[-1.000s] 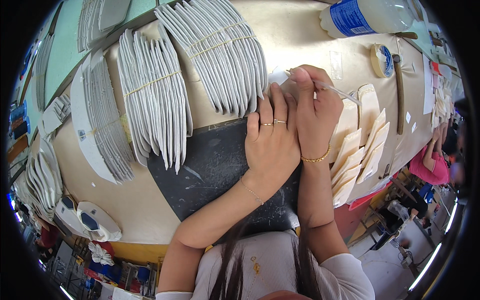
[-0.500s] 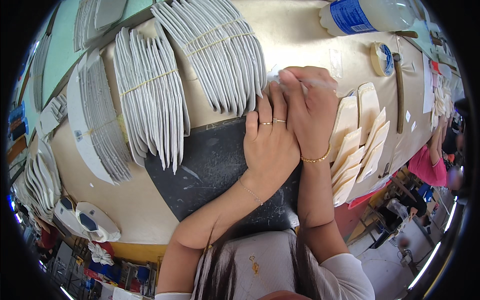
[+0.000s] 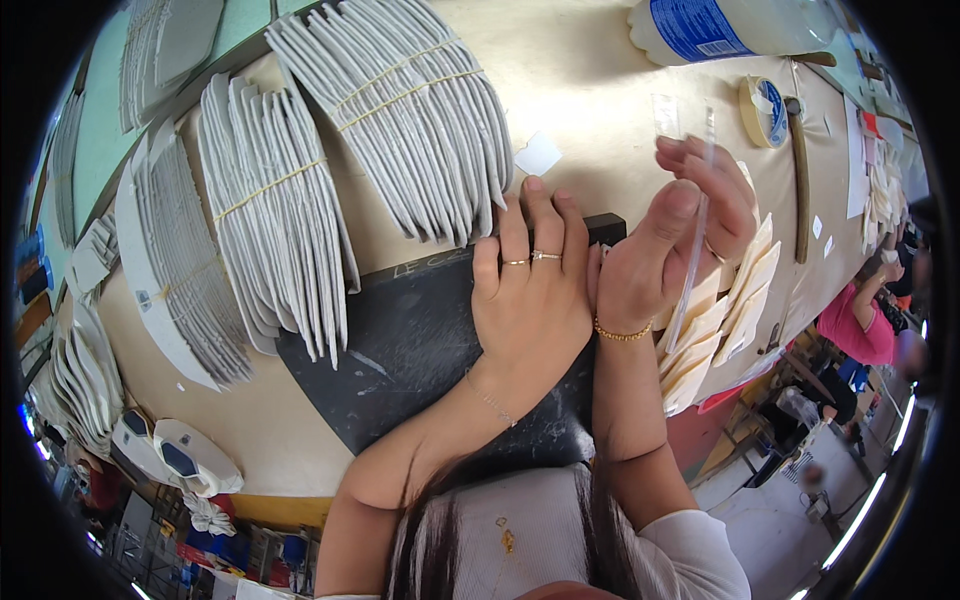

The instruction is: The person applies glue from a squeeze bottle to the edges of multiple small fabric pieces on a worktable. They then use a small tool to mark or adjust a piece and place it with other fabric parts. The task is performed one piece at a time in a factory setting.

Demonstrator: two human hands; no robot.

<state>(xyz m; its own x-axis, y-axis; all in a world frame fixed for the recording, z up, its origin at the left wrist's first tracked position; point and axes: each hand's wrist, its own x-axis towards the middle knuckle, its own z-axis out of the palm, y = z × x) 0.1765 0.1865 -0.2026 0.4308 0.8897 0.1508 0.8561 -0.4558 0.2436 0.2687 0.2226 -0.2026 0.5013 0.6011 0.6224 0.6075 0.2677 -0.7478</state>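
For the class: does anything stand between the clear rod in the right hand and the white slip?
Nothing visible does: tabletop shows between rod and slip. The fingers of the left hand come close to its near edge, beside that path.

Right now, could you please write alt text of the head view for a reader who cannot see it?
The right hand holds a clear stick beside the left hand, which lies palm down across a black board. Banded grey stacks sit to the left; cream pieces, a tape roll and a bottle lie toward the right.
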